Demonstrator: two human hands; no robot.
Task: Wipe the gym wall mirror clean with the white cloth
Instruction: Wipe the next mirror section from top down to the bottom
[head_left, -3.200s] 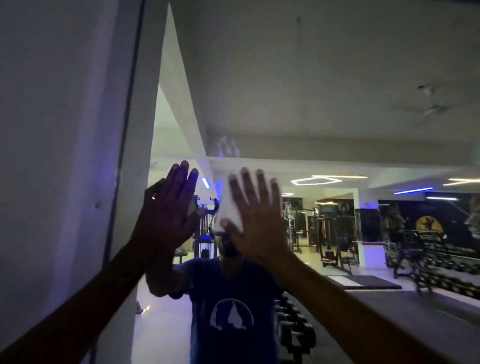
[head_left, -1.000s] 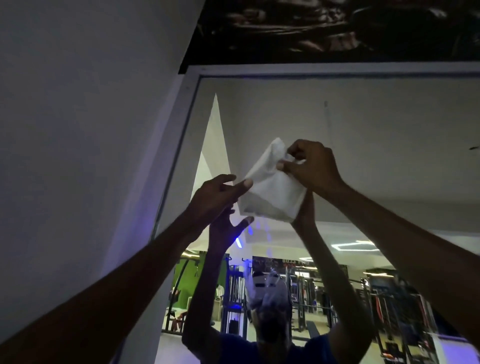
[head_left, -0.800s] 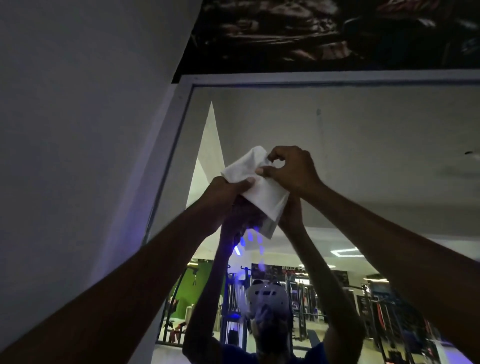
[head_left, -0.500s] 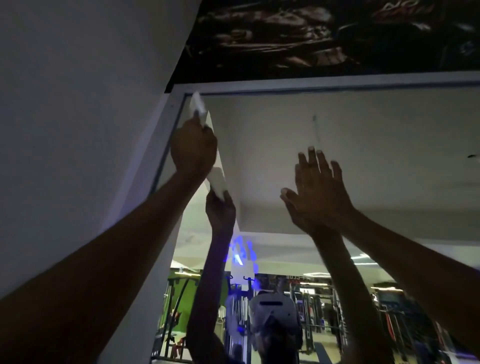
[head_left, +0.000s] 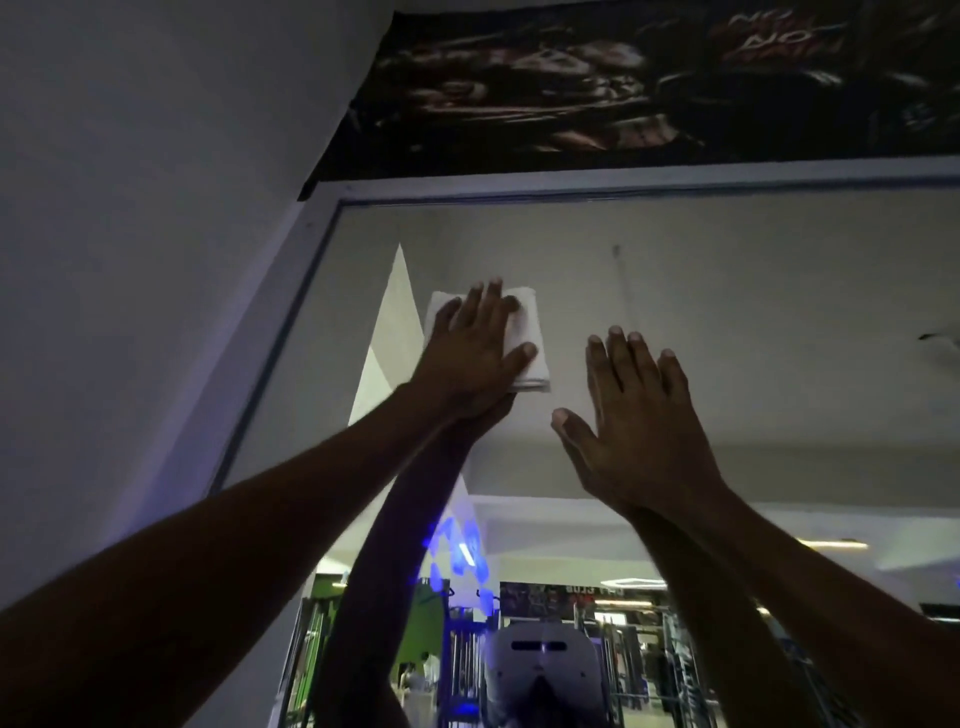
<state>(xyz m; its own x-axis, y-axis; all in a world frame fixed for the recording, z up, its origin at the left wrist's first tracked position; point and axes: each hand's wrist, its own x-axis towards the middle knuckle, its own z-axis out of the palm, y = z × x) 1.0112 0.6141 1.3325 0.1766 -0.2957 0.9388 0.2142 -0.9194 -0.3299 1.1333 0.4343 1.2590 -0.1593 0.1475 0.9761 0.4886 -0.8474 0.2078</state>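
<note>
The left hand (head_left: 478, 348) presses the white cloth (head_left: 530, 338) flat near the mirror's (head_left: 779, 312) top left corner, while the right hand (head_left: 639, 421) lies open just beside it.

Dim room, pale grey wall (head_left: 130, 234), dark poster (head_left: 649, 83) mounted high.

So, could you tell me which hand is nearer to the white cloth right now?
Left. The left hand lies flat on the white cloth, pressing it against the mirror. The right hand is spread open beside it, to the cloth's right and lower, not touching it.
</note>
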